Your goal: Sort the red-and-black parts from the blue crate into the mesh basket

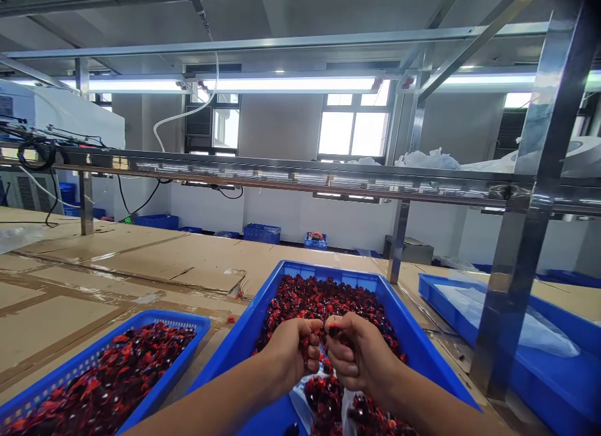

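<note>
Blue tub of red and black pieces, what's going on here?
A person's right hand pinches a small dark piece over the blue tub; the left hand is close beside it, fingers curled, what it holds unclear. Many red and black pieces lie in the tub, and a perforated blue basket to the left holds more.

Bare hands: two are hovering close together at lower centre, the left hand [292,351] and the right hand [359,354].
Red-and-black pieces [323,295]: one is showing at the right hand's fingertips; the rest are lying too thickly to count.
Deep blue tub [425,354]: one is standing at lower centre.
Blue perforated basket [201,324]: one is sitting at lower left.
Blue tray [558,386]: one is lying at lower right.
Fluorescent tube lights [291,84]: three are glowing across the upper frame.
Steel posts [509,298]: three are rising, one left, two right of centre.
</note>
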Demonstrator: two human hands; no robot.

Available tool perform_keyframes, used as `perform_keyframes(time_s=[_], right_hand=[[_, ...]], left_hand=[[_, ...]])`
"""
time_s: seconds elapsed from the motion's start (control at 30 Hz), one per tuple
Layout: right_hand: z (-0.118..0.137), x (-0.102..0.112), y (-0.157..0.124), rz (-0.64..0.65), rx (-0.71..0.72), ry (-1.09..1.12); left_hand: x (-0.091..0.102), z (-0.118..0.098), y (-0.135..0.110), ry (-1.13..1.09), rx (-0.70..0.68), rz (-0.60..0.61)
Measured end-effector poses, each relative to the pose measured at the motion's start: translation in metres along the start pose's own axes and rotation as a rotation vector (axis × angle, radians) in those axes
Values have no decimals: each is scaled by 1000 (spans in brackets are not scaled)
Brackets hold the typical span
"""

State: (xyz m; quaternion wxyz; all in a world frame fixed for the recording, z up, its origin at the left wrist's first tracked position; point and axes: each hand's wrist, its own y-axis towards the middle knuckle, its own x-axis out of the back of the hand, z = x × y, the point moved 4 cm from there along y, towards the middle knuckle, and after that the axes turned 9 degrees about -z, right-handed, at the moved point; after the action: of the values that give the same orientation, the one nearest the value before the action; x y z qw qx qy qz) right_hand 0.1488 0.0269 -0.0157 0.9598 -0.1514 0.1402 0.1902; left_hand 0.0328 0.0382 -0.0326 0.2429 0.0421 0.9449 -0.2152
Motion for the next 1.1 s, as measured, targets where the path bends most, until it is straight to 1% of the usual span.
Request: perform_keyframes(time_s=[0.13,0.27,0.33,0.4,0.53,0.6,0.63,0.73,0.77,0.8,0.83,0.9,0.93,0.97,1.0,1.1], right_hand=[[3,-2,-2,73,13,110],[6,-6,-6,273,57,218],[7,-7,-7,327,80,237],[6,-5,-7,322,87,233],[6,-4,-5,268,81,242],[7,-2,-3,209,92,260],[7,0,-2,157,89,235],[3,3,1,-2,32,54],[2,3,1,-44,52,-49],[3,2,0,-83,129,-182],[5,1,-1,-119,258,-345],[11,-7,-8,-180,575,-730],[12,-12,-12,-200,703,-902],[12,-15,-16,-209,779,-1021],[12,-17,-18,-213,816,-1099],[14,-19,-22,-215,850,-1201]], left_hand=[[-5,-4,-1,15,-85,118],[-6,-11,-3,96,-186,205],[-3,-12,-2,160,-182,202],[1,-12,-2,194,-127,163],[5,-12,-2,214,-35,93],[5,-11,-3,227,-7,67],[5,-10,-3,234,-1,54],[4,-7,-1,243,9,51],[4,-6,-1,238,14,64],[3,-5,-1,233,18,81],[2,-4,-1,224,17,98],[-1,-5,-2,189,-8,121],[-2,-6,-3,168,-23,127],[-4,-7,-5,150,-33,134],[-6,-7,-8,135,-36,144],[-10,-9,-16,143,-35,181]])
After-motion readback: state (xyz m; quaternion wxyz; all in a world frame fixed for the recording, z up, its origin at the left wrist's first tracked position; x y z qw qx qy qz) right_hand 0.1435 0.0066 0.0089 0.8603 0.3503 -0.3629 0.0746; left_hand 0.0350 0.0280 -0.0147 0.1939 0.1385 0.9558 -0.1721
